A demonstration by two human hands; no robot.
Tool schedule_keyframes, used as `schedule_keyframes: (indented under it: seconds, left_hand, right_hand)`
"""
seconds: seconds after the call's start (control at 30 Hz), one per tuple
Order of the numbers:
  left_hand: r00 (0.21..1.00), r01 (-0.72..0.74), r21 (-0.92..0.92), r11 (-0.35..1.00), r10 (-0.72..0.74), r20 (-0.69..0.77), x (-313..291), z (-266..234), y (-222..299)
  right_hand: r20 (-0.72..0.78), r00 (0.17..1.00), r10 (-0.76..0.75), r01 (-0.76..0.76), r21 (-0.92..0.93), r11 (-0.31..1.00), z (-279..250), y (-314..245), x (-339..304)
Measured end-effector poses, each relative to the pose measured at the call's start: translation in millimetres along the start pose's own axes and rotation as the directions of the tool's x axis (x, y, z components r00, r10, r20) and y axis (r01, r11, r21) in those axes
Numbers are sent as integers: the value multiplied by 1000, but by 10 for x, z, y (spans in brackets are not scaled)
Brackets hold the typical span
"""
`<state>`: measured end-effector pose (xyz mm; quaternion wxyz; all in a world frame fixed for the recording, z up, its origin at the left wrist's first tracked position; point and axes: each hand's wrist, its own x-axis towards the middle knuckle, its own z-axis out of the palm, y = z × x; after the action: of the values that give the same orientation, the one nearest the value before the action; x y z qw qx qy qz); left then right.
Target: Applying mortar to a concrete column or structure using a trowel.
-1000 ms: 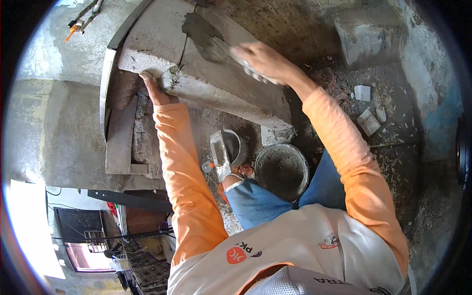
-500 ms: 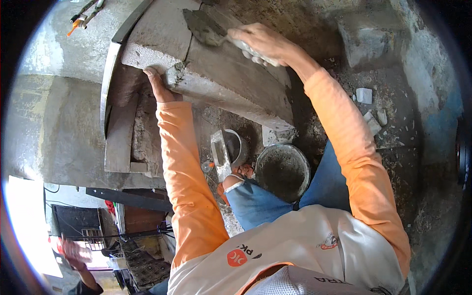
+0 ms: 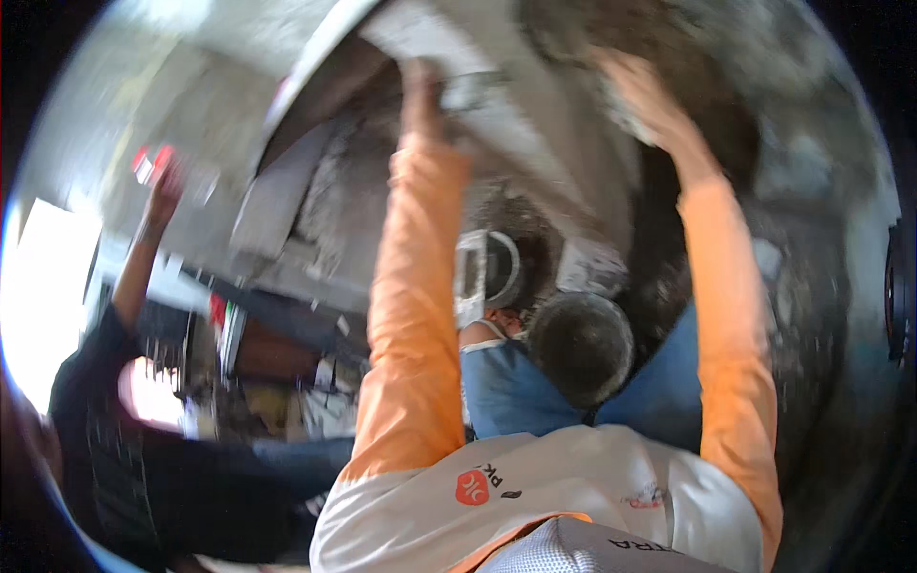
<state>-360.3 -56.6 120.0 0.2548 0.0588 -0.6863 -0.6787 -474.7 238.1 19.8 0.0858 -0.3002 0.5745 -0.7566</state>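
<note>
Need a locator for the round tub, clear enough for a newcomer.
Follow the long grey slab at top centre down to the pale block at its lower end. Just below that block, between the person's blue-jeaned legs, sits the round, dark, open-topped tub. It looks wider than the grey bucket to its upper left.

Own hands: two, comprising one left hand (image 3: 421,95) and one right hand (image 3: 645,95). Trowel (image 3: 552,36), blurred, at the right hand: one. Round containers, near centre: two, comprising one large dark tub (image 3: 628,334) and one smaller bucket (image 3: 517,263) to its left. Pale rectangular object (image 3: 469,279) beside the bucket: one. Co-worker (image 3: 172,468), left: one, with one visible hand (image 3: 164,188) and one clear container (image 3: 201,181). Masonry blocks (image 3: 506,119), far centre: count indeterminate due to blur.
</note>
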Motion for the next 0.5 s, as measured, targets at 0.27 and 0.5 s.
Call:
schedule_keyframes:
  seconds: [0.27, 0.5]
  left_hand:
    - [940, -283, -174, 943, 309, 146, -376, 218, 101]
    - [982, -176, -154, 972, 184, 36, -444, 342, 50]
  right_hand:
    - [118, 991, 59, -69, 86, 994, 96, -443, -1033]
    - [26, 993, 114, -114, 7, 993, -71, -50, -176]
